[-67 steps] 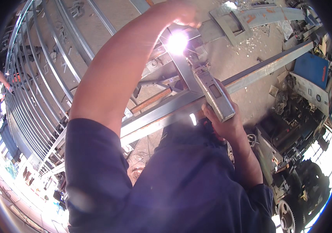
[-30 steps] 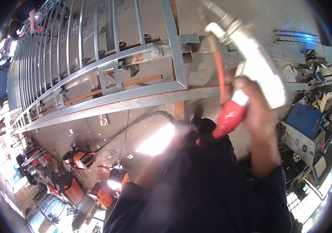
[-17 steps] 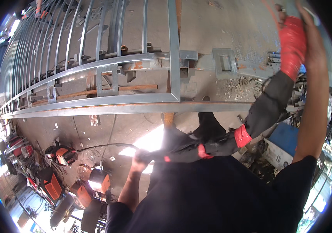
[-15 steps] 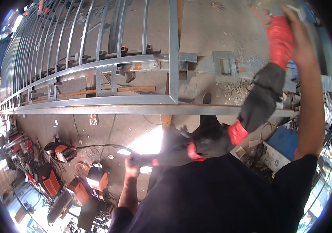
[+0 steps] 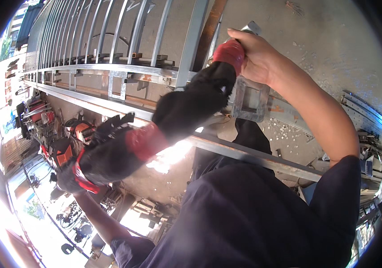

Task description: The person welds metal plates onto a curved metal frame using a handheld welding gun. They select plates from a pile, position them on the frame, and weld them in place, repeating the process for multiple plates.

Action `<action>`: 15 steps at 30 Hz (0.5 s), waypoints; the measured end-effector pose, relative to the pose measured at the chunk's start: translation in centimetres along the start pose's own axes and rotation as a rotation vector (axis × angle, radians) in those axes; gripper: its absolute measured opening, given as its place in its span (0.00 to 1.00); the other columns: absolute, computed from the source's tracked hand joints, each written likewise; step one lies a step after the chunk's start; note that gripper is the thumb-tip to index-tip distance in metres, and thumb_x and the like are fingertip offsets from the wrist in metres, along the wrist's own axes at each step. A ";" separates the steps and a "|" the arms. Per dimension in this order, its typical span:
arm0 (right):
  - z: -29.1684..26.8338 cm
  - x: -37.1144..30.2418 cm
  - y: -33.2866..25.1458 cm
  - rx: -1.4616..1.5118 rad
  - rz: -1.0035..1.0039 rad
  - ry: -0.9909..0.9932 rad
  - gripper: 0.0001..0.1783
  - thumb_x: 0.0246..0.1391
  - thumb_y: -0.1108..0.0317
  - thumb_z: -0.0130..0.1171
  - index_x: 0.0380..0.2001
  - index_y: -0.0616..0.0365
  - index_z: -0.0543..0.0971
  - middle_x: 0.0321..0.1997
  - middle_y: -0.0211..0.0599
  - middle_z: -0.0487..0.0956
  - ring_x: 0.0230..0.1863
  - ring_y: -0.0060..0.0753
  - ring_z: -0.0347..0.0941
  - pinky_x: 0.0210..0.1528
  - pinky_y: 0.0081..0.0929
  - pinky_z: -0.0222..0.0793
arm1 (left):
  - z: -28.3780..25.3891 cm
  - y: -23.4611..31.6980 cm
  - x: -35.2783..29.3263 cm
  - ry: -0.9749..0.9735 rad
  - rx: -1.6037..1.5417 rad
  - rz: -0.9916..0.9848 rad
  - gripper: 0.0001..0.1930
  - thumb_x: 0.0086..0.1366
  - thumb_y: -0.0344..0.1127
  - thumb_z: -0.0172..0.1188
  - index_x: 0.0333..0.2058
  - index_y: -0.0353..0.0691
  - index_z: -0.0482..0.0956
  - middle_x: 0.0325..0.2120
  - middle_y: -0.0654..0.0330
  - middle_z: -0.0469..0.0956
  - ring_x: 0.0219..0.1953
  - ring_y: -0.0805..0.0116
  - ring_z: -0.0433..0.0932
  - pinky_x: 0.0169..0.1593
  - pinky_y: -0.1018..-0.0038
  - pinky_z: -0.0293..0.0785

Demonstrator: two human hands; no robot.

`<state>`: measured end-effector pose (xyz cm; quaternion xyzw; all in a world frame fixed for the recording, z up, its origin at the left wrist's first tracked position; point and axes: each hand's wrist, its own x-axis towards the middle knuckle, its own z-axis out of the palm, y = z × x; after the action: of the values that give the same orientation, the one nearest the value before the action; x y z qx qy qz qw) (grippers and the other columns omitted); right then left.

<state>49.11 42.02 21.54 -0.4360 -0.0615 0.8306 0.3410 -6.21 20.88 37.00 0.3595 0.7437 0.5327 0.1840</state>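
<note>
Right hand (image 5: 255, 56) is closed around the red cuff of a black glove (image 5: 191, 100), held above the grey metal gate frame (image 5: 155, 71). Left hand (image 5: 72, 176) is covered by another black glove (image 5: 106, 154), its grip hidden.

Looks steeply down from the head, fisheye, close over the torso, toward metal railing (image 5: 110, 71) and floor (image 5: 325, 49).
</note>
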 end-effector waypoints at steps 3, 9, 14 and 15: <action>-0.6 1.0 -0.9 0.087 -0.018 0.099 0.15 0.74 0.58 0.45 0.51 0.58 0.67 0.46 0.40 0.76 0.45 0.35 0.79 0.47 0.39 0.82 | 2.7 1.7 2.1 0.009 0.020 0.019 0.11 0.63 0.37 0.59 0.39 0.36 0.77 0.32 0.61 0.77 0.33 0.71 0.77 0.40 0.72 0.75; 0.3 1.0 -1.7 0.148 0.045 0.167 0.13 0.71 0.59 0.51 0.40 0.60 0.71 0.34 0.36 0.79 0.36 0.30 0.82 0.40 0.31 0.83 | 3.9 2.1 2.3 0.043 0.100 -0.029 0.11 0.64 0.38 0.59 0.39 0.36 0.77 0.32 0.61 0.77 0.33 0.71 0.77 0.40 0.72 0.75; 0.9 2.4 -1.6 0.179 0.100 0.140 0.12 0.71 0.61 0.51 0.40 0.61 0.72 0.35 0.38 0.80 0.34 0.32 0.81 0.40 0.32 0.82 | 4.3 -0.8 -0.6 0.020 0.182 -0.148 0.11 0.64 0.38 0.58 0.39 0.36 0.77 0.32 0.61 0.77 0.33 0.71 0.77 0.40 0.72 0.76; 1.2 2.6 -1.4 0.179 0.110 0.140 0.12 0.71 0.62 0.51 0.40 0.61 0.72 0.35 0.38 0.80 0.34 0.32 0.81 0.40 0.32 0.82 | 4.3 -1.8 -1.3 0.012 0.192 -0.176 0.11 0.64 0.38 0.58 0.40 0.36 0.77 0.32 0.61 0.77 0.33 0.71 0.77 0.40 0.72 0.76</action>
<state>47.91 44.94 21.12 -0.4635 0.0610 0.8176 0.3362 -3.11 22.52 33.66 0.3058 0.8209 0.4432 0.1904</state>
